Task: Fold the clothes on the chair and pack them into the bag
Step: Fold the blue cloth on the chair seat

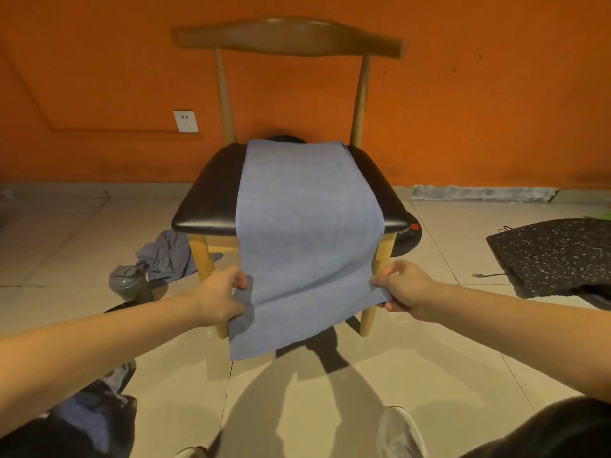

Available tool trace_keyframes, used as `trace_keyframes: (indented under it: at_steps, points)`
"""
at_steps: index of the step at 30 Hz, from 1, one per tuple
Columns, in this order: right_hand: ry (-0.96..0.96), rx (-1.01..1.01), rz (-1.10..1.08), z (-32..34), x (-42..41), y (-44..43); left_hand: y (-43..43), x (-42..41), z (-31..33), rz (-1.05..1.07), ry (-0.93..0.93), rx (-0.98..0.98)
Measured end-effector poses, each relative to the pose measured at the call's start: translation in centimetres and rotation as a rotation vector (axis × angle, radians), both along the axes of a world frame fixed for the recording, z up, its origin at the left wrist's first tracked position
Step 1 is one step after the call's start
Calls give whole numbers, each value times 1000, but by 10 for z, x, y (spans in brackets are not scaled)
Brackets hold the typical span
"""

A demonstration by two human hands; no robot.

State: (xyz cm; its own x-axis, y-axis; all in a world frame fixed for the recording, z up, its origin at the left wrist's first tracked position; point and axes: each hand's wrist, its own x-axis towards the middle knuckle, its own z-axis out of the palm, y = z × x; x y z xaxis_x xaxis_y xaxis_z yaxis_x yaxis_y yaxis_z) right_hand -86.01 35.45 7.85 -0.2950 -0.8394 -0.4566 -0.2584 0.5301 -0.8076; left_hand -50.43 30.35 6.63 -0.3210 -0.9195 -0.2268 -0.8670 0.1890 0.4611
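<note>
From the head view, a blue cloth (307, 226) lies lengthwise on the chair (211, 200) seat, and its near end hangs over the front edge. The left hand (220, 297) pinches the cloth's left edge and the right hand (405, 289) pinches its right edge, both on the hanging part. The cloth drapes limply, so it looks soft and light. It should fold best when held by its edges or corners and kept taut. A dark shape at lower left may be the bag (96, 421), though it is too dim to tell. Another garment (168, 256) lies on the floor beside the chair.
</note>
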Motion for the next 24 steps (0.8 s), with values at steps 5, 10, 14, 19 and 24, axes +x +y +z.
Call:
trace_keyframes:
  at_steps: [5,10,14,19,24]
  points:
    - [-176,-211,45,37,-3,2,6,12,28,-81,40,-292]
    - [-130,-261,77,45,-8,4,12,12,36,-193,108,-296]
    - [-42,-170,150,34,-1,4,10,6,19,-120,114,-179]
    - [-260,-68,258,33,-2,3,4,4,15,-276,-32,-131]
    - [-203,-191,251,38,-10,5,-7,17,8,-347,-154,-181]
